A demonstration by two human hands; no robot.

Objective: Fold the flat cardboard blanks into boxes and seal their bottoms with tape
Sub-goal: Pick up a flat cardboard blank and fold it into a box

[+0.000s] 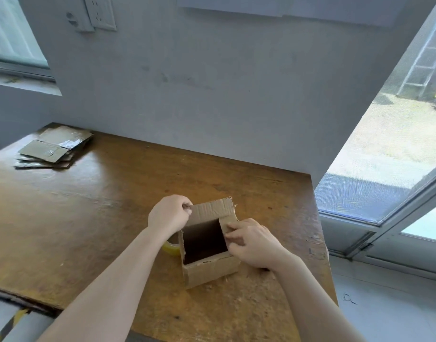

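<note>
Brown corrugated cardboard forms the box (210, 269), which stands on the wooden bench (93, 208) toward its right front area, open end up, with a dark interior showing. We note the far flap (212, 209) standing up and leaning slightly away from us. The right side flap (229, 224) is partly raised at the opening's right edge.

The left grip (168, 214) has its fingers curled and pinches the left corner of the far flap. The right grip (252, 241) pinches the right side flap between thumb and fingers, at the box's right rim. Both forearms reach in from the near edge of the bench.

A yellowish tape roll (170, 248) lies just beside the box on its left. It is largely hidden behind the left forearm and the box wall.

A stack of flat blanks (53, 150) lies at the far left corner of the bench, well apart from the box. Shiny tape strips show on the top sheets.

A socket plate (99, 11) is mounted high on the grey wall behind the bench. A glass door (384, 154) stands to the right.

We cannot make out any lettering on the box, blanks or roll.
</note>
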